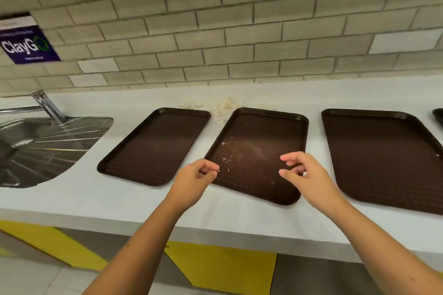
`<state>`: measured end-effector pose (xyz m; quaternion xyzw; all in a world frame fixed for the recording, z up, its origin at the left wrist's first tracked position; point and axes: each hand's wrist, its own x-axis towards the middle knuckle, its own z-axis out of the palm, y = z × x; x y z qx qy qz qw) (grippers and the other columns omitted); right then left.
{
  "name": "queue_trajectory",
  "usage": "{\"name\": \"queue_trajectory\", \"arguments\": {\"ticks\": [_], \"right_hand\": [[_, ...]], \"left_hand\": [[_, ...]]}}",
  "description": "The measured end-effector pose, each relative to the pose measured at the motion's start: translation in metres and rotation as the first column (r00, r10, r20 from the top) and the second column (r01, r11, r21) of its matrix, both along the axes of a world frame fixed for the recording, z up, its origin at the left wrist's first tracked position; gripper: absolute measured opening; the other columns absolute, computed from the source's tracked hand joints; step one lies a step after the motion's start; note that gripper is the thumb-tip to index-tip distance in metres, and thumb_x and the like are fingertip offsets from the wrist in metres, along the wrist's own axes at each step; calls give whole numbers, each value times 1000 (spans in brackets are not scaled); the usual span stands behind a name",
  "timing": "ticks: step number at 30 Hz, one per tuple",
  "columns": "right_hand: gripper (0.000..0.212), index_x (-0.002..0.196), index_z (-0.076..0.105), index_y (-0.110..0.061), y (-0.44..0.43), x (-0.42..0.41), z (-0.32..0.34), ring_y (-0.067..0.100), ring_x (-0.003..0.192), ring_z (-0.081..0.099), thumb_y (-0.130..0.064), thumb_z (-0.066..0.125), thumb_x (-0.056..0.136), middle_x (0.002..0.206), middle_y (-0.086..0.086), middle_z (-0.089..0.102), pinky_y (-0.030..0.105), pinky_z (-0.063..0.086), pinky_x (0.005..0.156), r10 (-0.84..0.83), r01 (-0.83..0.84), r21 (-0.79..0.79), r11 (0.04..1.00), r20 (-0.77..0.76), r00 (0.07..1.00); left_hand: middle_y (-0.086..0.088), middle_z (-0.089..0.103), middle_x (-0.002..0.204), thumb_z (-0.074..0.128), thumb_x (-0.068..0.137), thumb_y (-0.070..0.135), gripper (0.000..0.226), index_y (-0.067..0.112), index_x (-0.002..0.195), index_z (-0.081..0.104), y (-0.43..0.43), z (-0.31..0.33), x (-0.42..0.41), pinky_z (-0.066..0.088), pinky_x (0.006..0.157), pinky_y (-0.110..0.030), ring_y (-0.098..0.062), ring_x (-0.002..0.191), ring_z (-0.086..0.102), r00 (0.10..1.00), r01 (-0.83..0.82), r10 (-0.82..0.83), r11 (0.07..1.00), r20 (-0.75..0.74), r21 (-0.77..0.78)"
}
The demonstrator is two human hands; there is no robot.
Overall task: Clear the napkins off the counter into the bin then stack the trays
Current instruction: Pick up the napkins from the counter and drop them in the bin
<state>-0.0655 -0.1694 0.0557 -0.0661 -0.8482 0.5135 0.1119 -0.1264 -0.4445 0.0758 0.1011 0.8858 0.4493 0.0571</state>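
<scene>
Three brown trays lie flat on the white counter (239, 218): a left tray (153, 148), a middle tray (259, 141) and a right tray (383, 158). The middle tray carries pale smears and small white scraps. Shredded napkin bits (225, 105) sit on the counter behind the left and middle trays. My left hand (199, 175) hovers at the middle tray's near left rim with fingers loosely curled. My right hand (302, 172) hovers at that tray's near right rim, fingers also loosely curled. Neither hand visibly holds anything.
A steel sink (36, 148) with a tap (48, 105) is set in the counter's left end. The corner of a fourth dark tray (438, 115) shows at the right edge. A tiled wall backs the counter, with a purple sign (26, 43). No bin is in view.
</scene>
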Motion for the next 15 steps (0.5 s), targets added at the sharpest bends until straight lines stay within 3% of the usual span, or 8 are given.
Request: {"name": "queue_trajectory", "arguments": {"ticks": [4,15], "right_hand": [[28,113,60,-28,-19,-40,-3,10,85,60,-21,69,87,104,-6,56,13,50,62,37,-38,27,999,42,998],[17,101,65,-34,-33,-169,-6,12,82,60,-23,67,88,97,-7,58,11,48,73,190,-200,123,972,84,978]], "left_hand": [[9,67,95,60,93,25,12,30,101,68,-11,-8,-42,43,65,-14,-12,84,66,999,-8,8,1000,33,2],[10,67,94,61,91,26,12,29,100,69,-24,-17,-151,48,72,-15,-9,87,65,998,-40,41,999,46,-19]]}}
